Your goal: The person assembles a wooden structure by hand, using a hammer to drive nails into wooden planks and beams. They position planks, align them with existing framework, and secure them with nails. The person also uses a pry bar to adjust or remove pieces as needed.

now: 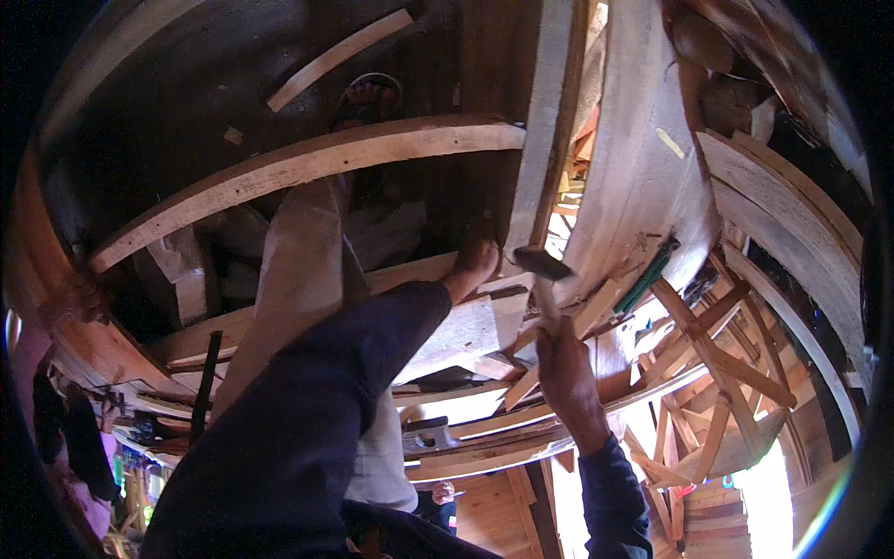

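Your right hand (566, 373) is clenched around the wooden handle of a hammer (544, 279). The dark hammer head sits just at the lower end of the upright wooden post (549, 121); I cannot tell whether it touches the wood.

Your left hand (473, 264), at the end of a dark blue sleeve, lies just left of that same post end, close beside the hammer head. The fingers appear to press flat against the timber there; whether they grip anything I cannot tell.

A long curved plank (307, 172) runs leftward from the post and meets its side. Left of the post and above the plank, a foot in a sandal (368, 98) stands on the dark floor, with a loose slat (340, 58) lying further left. Well left of the post, a dark bar (205, 382) leans upright against the boards. Right of the post, a green-handled tool (647, 279) rests on the pale boarding, and crossed timber braces (717, 363) show below it. Under your right wrist, a grey metal tool (428, 436) lies on a beam.
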A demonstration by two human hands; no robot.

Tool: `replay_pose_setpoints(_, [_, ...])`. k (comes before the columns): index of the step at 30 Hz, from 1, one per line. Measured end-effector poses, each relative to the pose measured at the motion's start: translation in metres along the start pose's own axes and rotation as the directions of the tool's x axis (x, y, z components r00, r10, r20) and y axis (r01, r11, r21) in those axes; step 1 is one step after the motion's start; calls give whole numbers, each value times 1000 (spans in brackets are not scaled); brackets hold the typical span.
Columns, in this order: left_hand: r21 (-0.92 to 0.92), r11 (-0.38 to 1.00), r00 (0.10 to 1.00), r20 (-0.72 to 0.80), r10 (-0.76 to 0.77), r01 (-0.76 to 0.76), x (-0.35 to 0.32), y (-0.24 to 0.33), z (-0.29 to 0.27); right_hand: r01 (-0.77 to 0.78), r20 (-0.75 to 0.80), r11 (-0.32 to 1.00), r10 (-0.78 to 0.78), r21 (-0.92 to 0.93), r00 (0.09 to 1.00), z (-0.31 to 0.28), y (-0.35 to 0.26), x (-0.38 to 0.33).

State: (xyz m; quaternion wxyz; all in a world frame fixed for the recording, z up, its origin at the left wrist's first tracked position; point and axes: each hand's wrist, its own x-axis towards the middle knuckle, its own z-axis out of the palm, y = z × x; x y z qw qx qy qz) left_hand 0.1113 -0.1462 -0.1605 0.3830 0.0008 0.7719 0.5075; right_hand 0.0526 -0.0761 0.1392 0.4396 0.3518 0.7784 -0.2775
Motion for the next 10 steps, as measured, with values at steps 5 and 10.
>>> replay_pose_setpoints(5, [-8,999,998,57,-39,40,-12,20,-14,261,-256,944,-206,201,944,-9,-30,-23])
replay_pose_setpoints(10, [69,997,999,-33,18,-16,-7,15,-7,67,-138,997,-70,-26,988,2,16,10])
